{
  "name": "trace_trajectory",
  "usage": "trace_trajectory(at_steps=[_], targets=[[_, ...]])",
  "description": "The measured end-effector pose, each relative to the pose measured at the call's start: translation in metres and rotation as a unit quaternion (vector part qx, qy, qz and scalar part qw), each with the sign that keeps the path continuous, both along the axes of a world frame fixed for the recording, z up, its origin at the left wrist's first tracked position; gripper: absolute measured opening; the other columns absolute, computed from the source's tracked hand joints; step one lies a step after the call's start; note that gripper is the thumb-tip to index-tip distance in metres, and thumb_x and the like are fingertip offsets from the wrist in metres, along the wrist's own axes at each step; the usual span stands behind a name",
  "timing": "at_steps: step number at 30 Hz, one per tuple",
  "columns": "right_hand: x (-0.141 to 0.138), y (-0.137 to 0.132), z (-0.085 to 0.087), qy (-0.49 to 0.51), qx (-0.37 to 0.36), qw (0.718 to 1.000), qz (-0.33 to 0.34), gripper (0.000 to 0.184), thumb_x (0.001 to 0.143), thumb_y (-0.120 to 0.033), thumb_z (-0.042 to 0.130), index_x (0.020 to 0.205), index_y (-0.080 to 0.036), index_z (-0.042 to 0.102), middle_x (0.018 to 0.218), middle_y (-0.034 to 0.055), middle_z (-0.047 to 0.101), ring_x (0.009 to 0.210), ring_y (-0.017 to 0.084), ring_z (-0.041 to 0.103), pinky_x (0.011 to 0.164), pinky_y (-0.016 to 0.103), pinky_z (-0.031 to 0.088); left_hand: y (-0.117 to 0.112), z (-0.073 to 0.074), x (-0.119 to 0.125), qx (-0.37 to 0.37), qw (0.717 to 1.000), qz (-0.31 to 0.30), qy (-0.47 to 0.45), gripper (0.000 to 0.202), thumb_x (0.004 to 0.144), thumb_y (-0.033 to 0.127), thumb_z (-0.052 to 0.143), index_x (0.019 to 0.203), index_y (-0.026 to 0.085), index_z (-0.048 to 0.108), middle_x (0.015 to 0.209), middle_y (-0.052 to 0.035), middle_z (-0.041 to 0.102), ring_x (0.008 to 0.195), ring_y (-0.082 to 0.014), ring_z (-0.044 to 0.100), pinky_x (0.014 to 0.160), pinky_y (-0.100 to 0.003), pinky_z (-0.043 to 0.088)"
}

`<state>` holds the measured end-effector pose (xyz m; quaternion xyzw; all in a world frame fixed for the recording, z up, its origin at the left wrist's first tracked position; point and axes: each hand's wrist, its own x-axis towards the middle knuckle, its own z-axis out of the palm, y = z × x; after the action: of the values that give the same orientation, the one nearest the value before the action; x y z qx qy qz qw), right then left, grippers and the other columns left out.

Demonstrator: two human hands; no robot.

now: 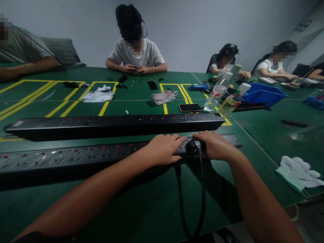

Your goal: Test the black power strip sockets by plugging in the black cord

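Note:
Nearest me lies a long black power strip [91, 153] with a row of sockets and red lights or switches. My left hand [163, 148] grips across it, fingers over the far side and thumb on the near side. At its right part a black plug [193, 145] sits at a socket; whether it is fully in I cannot tell. My right hand [215, 145] is closed around the plug's right side, its thumb largely hidden. From the plug a black cord [202, 189] hangs in a loop toward me. A second black power strip [121, 125] lies just beyond, parallel.
Beyond the strips are a phone [189, 107], a clear bottle [216, 92], a bottle of yellow liquid [230, 104] and a blue bin [263, 92]. White gloves [298, 170] lie at the right edge. Several people sit across the green table [141, 209].

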<state>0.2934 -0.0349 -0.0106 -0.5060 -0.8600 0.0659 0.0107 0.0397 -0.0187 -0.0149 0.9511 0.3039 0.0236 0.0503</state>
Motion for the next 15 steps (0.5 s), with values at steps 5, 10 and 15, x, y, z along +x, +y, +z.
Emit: trace_trajectory(at_steps=[5,10,15], targets=[[0.011,0.005,-0.001,0.002,0.019,1.0,-0.007,0.067,0.067,-0.037,0.075,0.129,-0.022,0.055,0.118,0.0112,0.064,0.105,0.03,0.057,0.086,0.039,0.04,0.002,-0.001,-0.003,0.016,1.0,0.013,0.01,0.073,0.085,0.054,0.049,0.147,0.022,0.028,0.132,-0.012,0.052,0.104,-0.0281,0.058,0.082,-0.038,0.045],[0.027,0.01,-0.002,-0.004,0.043,0.999,-0.03,0.069,0.067,-0.042,0.075,0.13,-0.021,0.055,0.125,0.0126,0.062,0.11,0.033,0.054,0.09,0.044,0.039,0.009,-0.001,-0.009,0.027,0.999,0.017,0.01,0.073,0.086,0.052,0.048,0.148,0.021,0.025,0.135,-0.0127,0.05,0.105,-0.028,0.056,0.083,-0.038,0.044],[0.04,0.013,-0.006,0.005,0.057,0.997,-0.045,0.067,0.07,-0.042,0.073,0.132,-0.023,0.054,0.127,0.0122,0.061,0.115,0.035,0.051,0.095,0.049,0.037,0.012,-0.005,-0.01,0.045,0.999,0.022,0.008,0.071,0.086,0.048,0.049,0.147,0.021,0.026,0.139,-0.0127,0.047,0.105,-0.0281,0.055,0.084,-0.039,0.044]])
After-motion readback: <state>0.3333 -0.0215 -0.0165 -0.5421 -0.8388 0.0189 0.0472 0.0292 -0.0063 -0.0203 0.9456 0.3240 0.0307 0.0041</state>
